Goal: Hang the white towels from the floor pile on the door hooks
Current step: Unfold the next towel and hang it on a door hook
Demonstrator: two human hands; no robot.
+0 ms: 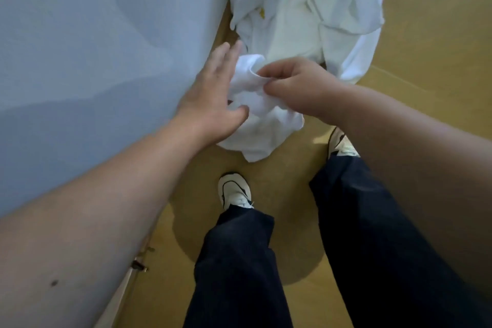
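Right hand (295, 85) pinches white towel (255, 120); left hand (213, 98) flat against it.

a pale wall (80, 48) closes off the whole left side, leaving no passage there; the left hand (213, 98) lies flat along it. straight ahead, the pile of white towels (306, 8) fills the floor against the wall. the towel (255, 120) bunched between both hands blocks the gap between them (the right hand (295, 88) pinches its edge). open wooden floor (431, 21) stretches to the right of the pile, and more lies bare below the hands, bounded by two shoes (235, 192) and dark trouser legs (239, 261).
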